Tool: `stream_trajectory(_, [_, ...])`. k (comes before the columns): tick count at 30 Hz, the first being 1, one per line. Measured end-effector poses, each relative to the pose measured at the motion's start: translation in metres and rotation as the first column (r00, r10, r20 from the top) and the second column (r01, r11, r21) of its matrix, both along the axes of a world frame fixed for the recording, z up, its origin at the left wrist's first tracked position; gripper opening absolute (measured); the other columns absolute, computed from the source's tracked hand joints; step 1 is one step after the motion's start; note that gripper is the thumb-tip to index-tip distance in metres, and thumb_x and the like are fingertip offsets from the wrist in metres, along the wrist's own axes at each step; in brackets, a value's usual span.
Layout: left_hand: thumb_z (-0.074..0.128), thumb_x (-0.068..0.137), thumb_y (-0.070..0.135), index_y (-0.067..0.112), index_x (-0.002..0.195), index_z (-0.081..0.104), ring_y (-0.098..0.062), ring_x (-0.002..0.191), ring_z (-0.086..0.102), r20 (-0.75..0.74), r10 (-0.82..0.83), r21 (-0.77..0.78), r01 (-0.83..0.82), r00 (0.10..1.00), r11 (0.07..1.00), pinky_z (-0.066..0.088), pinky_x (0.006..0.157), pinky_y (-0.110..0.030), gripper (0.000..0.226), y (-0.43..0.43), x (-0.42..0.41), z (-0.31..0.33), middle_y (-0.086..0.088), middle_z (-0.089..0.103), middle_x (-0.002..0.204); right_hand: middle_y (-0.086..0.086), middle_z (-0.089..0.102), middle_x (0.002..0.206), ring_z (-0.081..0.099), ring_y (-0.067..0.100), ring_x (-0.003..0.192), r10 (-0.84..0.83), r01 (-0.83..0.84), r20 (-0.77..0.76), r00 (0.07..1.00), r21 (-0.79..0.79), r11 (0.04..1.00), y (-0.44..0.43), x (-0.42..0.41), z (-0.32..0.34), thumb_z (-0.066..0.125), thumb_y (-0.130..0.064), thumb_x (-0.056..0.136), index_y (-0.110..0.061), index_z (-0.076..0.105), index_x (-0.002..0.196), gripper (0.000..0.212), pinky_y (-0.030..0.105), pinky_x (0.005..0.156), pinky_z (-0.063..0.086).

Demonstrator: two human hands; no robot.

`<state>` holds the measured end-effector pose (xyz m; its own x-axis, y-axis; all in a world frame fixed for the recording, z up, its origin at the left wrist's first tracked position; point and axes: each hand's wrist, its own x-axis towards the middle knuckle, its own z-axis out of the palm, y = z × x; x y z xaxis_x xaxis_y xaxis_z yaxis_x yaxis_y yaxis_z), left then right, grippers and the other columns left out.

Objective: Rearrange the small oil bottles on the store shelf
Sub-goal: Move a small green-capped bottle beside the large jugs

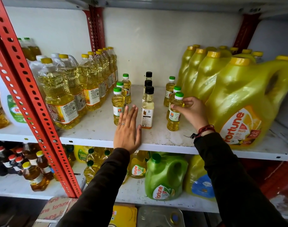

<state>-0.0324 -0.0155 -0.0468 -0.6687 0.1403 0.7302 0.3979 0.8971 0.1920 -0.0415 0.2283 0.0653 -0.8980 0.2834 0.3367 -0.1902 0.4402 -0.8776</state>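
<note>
Small oil bottles stand in three short rows on the white shelf (97,128). On the left are three green-capped yellow ones, the front bottle (117,104) just beyond my left hand (127,128), which lies flat on the shelf with its fingers together and holds nothing. In the middle are three black-capped bottles, the nearest (148,108) beside my left thumb. On the right are three more green-capped bottles; my right hand (191,110) grips the front one (174,117) by its shoulder while it stands upright on the shelf.
Large clear oil bottles (58,95) fill the shelf's left side and big yellow Fortune jugs (243,104) crowd the right, close to my right wrist. A red perforated post (30,99) stands at the left. The lower shelf holds a green jug (163,177) and more bottles.
</note>
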Motion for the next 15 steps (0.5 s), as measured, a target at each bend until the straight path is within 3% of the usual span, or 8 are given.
stream_trajectory(5, [0.03,0.106,0.038,0.006,0.164,0.023,-0.023,0.162,0.003,0.006,-0.001,-0.001,0.001,1.0,1.0,-0.002,0.132,-0.038,0.067,0.0003,0.0009,0.001,-0.008,0.015,0.172,-0.006,0.061,0.112,0.06,0.014,0.106,0.049,-0.049,0.026,0.998,0.0,0.999,-0.0024,-0.0002,-0.0011,0.083,-0.029,0.077,-0.016,0.064,0.119,0.048,0.023,0.082,0.045])
stream_trajectory(8, [0.03,0.106,0.038,0.006,0.164,0.023,-0.023,0.162,0.003,0.008,0.0,-0.001,0.0,1.0,1.0,-0.004,0.132,-0.037,0.067,0.0001,0.0011,0.0008,-0.007,0.014,0.172,-0.004,0.065,0.107,0.062,0.014,0.106,0.1,-0.099,0.031,0.994,-0.02,0.995,-0.0022,-0.0008,-0.0032,0.08,-0.021,0.08,-0.014,0.067,0.118,0.041,0.017,0.075,0.043])
stream_trajectory(11, [0.03,0.106,0.037,0.007,0.165,0.022,-0.023,0.162,0.003,0.015,-0.005,0.003,0.005,1.0,1.0,-0.003,0.132,-0.036,0.067,0.0002,0.001,0.0003,-0.005,0.013,0.172,-0.001,0.068,0.106,0.064,0.014,0.101,0.064,-0.063,0.006,0.998,-0.06,0.996,-0.0015,0.0,-0.005,0.086,-0.023,0.074,-0.013,0.067,0.115,0.047,0.015,0.071,0.045])
stream_trajectory(15, [0.031,0.106,0.036,0.007,0.165,0.022,-0.022,0.162,0.002,0.014,-0.003,0.004,0.003,1.0,1.0,-0.005,0.131,-0.035,0.066,0.0,0.0012,0.0006,-0.003,0.011,0.171,0.005,0.072,0.113,0.068,0.019,0.103,-0.016,0.015,-0.011,1.0,-0.086,0.996,-0.004,-0.0019,-0.0097,0.091,-0.031,0.064,-0.015,0.068,0.111,0.055,0.023,0.079,0.053])
